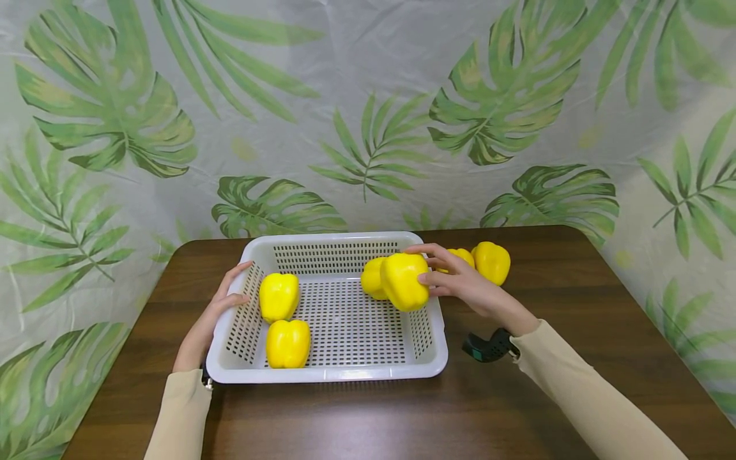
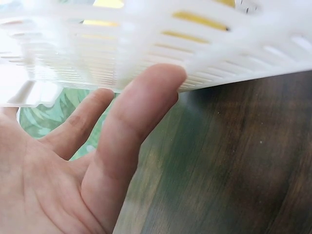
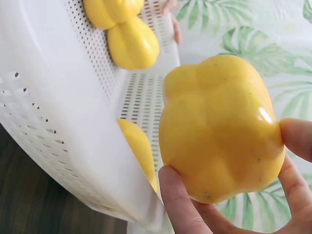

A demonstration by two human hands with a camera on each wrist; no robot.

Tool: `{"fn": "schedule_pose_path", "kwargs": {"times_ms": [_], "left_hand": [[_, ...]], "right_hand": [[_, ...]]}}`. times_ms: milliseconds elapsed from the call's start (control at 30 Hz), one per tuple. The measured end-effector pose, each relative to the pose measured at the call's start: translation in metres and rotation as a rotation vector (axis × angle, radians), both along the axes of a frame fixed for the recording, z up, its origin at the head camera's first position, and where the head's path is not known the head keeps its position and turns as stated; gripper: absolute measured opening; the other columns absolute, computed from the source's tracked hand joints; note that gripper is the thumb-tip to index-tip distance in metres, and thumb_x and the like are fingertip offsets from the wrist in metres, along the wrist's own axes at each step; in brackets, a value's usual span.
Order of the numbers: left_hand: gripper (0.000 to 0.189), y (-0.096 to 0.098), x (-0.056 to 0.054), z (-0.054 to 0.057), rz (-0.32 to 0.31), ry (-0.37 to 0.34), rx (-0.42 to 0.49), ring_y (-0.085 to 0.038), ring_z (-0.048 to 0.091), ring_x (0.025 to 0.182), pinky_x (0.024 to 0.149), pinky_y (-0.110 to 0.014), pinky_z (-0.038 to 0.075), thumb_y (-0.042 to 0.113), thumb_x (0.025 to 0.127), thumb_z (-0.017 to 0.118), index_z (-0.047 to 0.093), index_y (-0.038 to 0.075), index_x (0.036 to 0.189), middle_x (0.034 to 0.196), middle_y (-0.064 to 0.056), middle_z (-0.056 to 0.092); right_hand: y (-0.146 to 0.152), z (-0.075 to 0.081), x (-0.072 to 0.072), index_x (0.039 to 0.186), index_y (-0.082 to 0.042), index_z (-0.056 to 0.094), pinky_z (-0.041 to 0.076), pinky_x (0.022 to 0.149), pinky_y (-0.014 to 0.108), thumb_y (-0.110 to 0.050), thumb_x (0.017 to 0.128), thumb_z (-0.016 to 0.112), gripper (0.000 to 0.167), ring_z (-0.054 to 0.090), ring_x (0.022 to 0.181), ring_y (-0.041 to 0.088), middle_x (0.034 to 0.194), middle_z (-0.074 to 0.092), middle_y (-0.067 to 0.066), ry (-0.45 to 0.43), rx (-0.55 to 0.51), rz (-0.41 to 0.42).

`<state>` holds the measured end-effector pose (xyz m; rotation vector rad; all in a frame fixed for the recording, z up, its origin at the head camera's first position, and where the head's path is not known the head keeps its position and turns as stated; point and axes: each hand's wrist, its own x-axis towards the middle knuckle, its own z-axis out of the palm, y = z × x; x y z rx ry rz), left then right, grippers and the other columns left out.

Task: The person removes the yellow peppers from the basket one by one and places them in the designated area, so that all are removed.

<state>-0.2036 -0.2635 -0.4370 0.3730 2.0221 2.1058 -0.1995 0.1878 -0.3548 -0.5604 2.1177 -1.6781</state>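
Note:
Between the thumb and fingers of my right hand (image 1: 454,281), a yellow bell pepper (image 1: 405,282) is held over the right side of a white slotted plastic basket (image 1: 328,374). In the right wrist view this bell pepper (image 3: 222,129) appears close up, pinched from its sides. My left hand (image 1: 209,322) rests at the basket's left rim, thumb and fingers spread; in the left wrist view the thumb (image 2: 131,119) reaches to the slotted wall. Inside the basket, two bell peppers, one behind (image 1: 278,298) and one in front (image 1: 288,344), sit at the left. Another pepper (image 1: 372,278) is partly hidden behind the held one.
On the dark wooden table (image 1: 368,421), right of the basket, lie yellow bell peppers: one (image 1: 492,262) in plain view and at least one more (image 1: 462,257) partly behind my right hand. A leaf-patterned curtain (image 1: 379,76) hangs behind the table.

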Motion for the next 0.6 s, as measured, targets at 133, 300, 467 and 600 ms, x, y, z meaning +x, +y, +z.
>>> {"fn": "schedule_pose_path", "kwargs": {"times_ms": [133, 300, 467, 600], "left_hand": [[0.065, 0.0, 0.0, 0.0, 0.004, -0.001, -0.011, -0.019, 0.043, 0.114, 0.082, -0.034, 0.049, 0.003, 0.091, 0.036, 0.027, 0.035, 0.146, 0.152, -0.023, 0.007], [0.065, -0.001, 0.0, 0.0, 0.006, 0.006, -0.012, -0.019, 0.044, 0.113, 0.082, -0.033, 0.05, 0.003, 0.091, 0.036, 0.028, 0.036, 0.146, 0.152, -0.023, 0.007], [0.066, -0.001, 0.0, -0.001, 0.011, 0.01, -0.019, -0.018, 0.043, 0.114, 0.082, -0.032, 0.049, 0.002, 0.091, 0.037, 0.029, 0.037, 0.146, 0.152, -0.023, 0.008], [0.065, -0.001, 0.0, 0.0, 0.017, 0.003, -0.028, -0.019, 0.043, 0.113, 0.081, -0.033, 0.05, 0.003, 0.091, 0.037, 0.029, 0.037, 0.146, 0.151, -0.022, 0.009]], "right_hand": [[0.004, 0.0, 0.001, 0.142, -0.019, 0.039, 0.044, 0.092, 0.05, -0.02, 0.095, 0.057, 0.05, 0.043, 0.12, 0.038, 0.139, 0.039, 0.017, 0.003, -0.015, -0.018], [0.01, 0.001, 0.002, 0.142, -0.017, 0.039, 0.047, 0.089, 0.048, -0.019, 0.096, 0.057, 0.05, 0.047, 0.118, 0.036, 0.142, 0.036, 0.016, -0.009, -0.047, -0.048], [0.017, 0.002, 0.003, 0.142, -0.016, 0.039, 0.049, 0.087, 0.046, -0.018, 0.095, 0.057, 0.05, 0.051, 0.114, 0.035, 0.142, 0.036, 0.016, -0.014, -0.063, -0.08], [0.024, 0.002, 0.004, 0.143, -0.015, 0.038, 0.049, 0.087, 0.042, -0.016, 0.095, 0.057, 0.051, 0.052, 0.112, 0.033, 0.14, 0.037, 0.017, -0.017, -0.066, -0.106]]}}
